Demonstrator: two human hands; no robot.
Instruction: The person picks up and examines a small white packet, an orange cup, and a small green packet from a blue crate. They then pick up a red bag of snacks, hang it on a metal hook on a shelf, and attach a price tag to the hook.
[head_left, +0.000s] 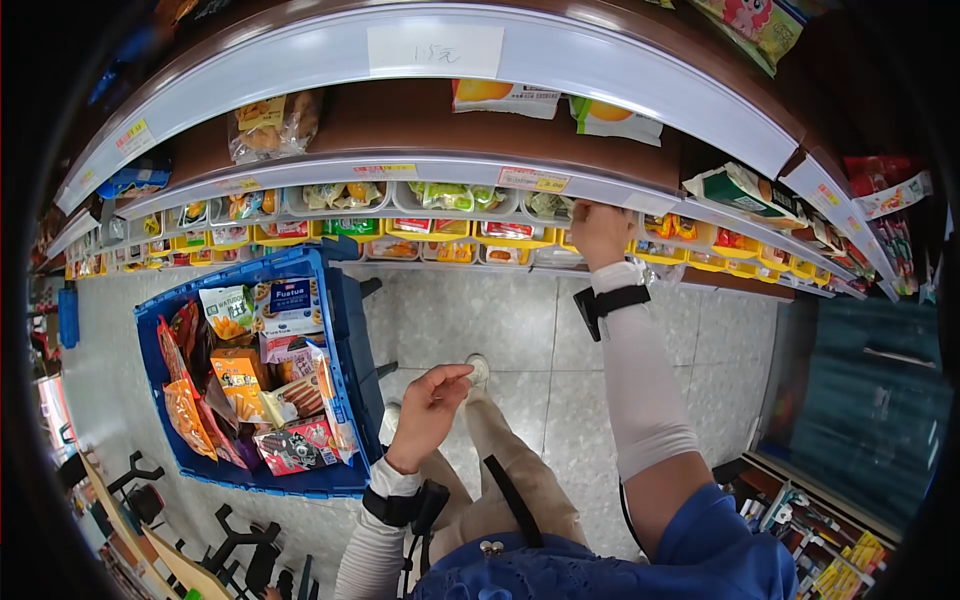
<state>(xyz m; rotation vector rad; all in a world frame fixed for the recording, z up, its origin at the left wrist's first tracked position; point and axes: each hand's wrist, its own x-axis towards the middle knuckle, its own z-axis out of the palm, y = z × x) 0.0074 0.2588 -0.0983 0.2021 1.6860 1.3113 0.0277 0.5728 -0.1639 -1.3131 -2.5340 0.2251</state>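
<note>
My right hand (600, 236) reaches up to the row of clear plastic bins under the shelf's price strip. Its fingers are bent at the edge of a bin (548, 207) with small wrapped snacks; the fingertips are hidden, so whether they hold anything does not show. My left hand (430, 412) hovers above the floor, half curled, with thumb and index finger apart and nothing in it. To its left stands a blue crate (350, 350) filled with packaged snacks, among them an orange box (238, 385), a dark blue box (288, 305) and a pink-black box (298, 447).
Above the bins, a brown shelf (390, 120) carries a bag of pastries (275, 125) and white-orange packets (508, 98). Yellow-edged bins (430, 236) run along a lower row. A dark glass-fronted case (860, 400) stands at right. Black chair legs (240, 545) are at lower left.
</note>
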